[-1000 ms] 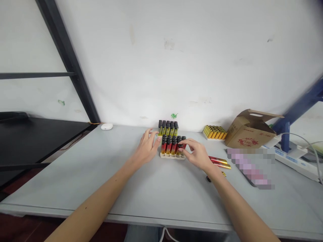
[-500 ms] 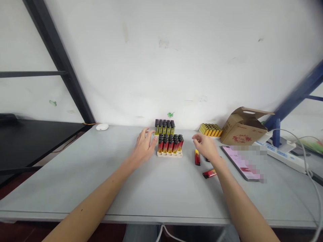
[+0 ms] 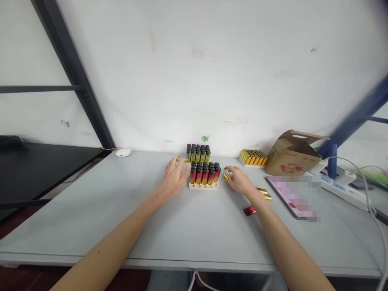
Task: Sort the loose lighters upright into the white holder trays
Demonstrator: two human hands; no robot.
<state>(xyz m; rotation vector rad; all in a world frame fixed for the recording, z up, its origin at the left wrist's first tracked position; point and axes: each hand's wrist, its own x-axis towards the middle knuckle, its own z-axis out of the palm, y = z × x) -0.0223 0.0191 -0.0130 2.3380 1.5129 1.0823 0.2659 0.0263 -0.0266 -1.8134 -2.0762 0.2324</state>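
Observation:
My left hand [image 3: 173,176] is open, its fingers spread beside the left side of the front white tray [image 3: 203,187]. Red-and-yellow lighters [image 3: 205,176] with black tops stand upright in rows in that tray. Just right of it, my right hand [image 3: 241,180] is closed on a lighter [image 3: 227,176]; only its yellow end shows past the fingers. Under the right wrist and forearm lie a red lighter [image 3: 249,211] and some yellow-ended lighters [image 3: 266,196], partly covered by the arm. Behind the front tray stands a block of yellow-green lighters [image 3: 198,153] with black tops.
At the back right, a tray of yellow cylinders [image 3: 254,157] sits beside an open cardboard box [image 3: 292,157]. A phone [image 3: 291,198] lies on the grey table [image 3: 169,234], near a white power strip [image 3: 341,188] with cables. A white case [image 3: 123,152] is at back left.
My right hand has moved left and down and taken up the lighter that lay nearest the tray. My left hand has stayed nearly still.

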